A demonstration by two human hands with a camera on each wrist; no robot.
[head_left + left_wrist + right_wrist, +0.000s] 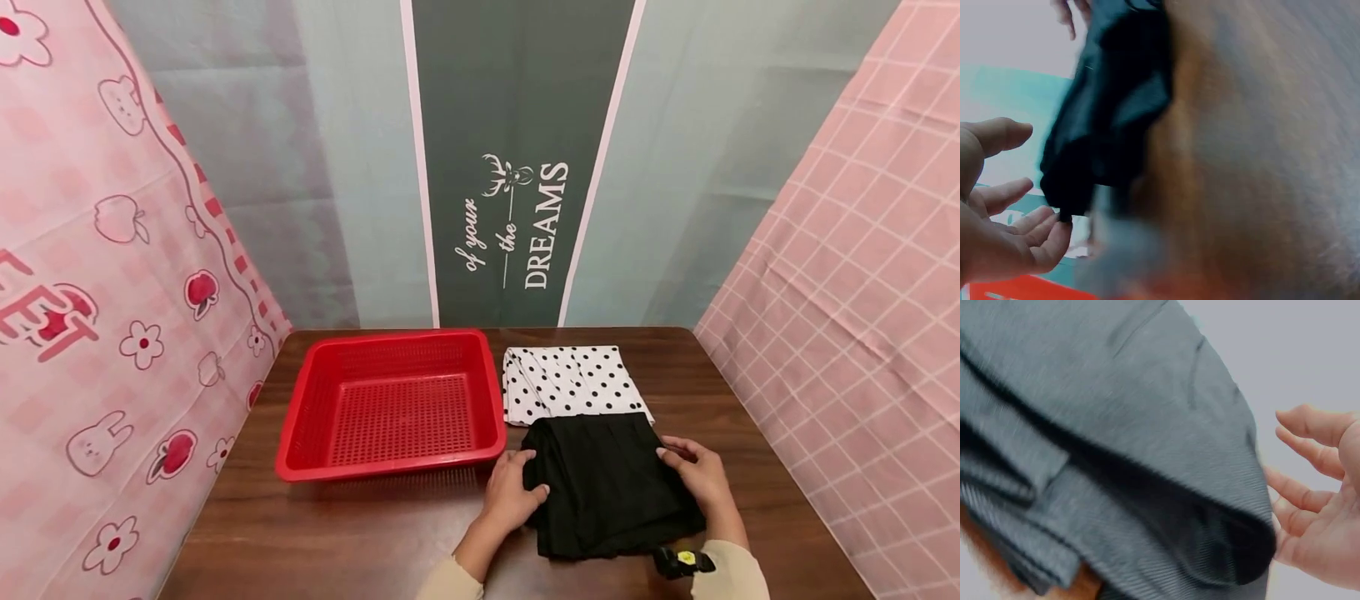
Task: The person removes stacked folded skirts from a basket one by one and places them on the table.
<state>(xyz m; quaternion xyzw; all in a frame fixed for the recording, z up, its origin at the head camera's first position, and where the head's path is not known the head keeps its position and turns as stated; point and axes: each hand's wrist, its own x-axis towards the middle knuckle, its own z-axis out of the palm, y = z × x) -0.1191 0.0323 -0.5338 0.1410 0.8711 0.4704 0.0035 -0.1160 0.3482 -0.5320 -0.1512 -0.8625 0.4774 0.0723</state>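
A folded black garment lies on the table in the head view, its lower layers spreading a little at the front. At its left edge is my left hand, thumb and fingers spread apart beside the fabric. My right hand is by the upper right edge, fingertips right at the cloth. In the left wrist view the left hand's little finger touches a dark corner of the garment. The right wrist view shows the layered folds of the garment close up, with the right fingers loosely extended along its edge.
A red perforated plastic basket stands to the left with nothing in it. Behind the black garment lies a folded white cloth with black dots, partly overlapped by it. Printed curtains hang around the wooden table.
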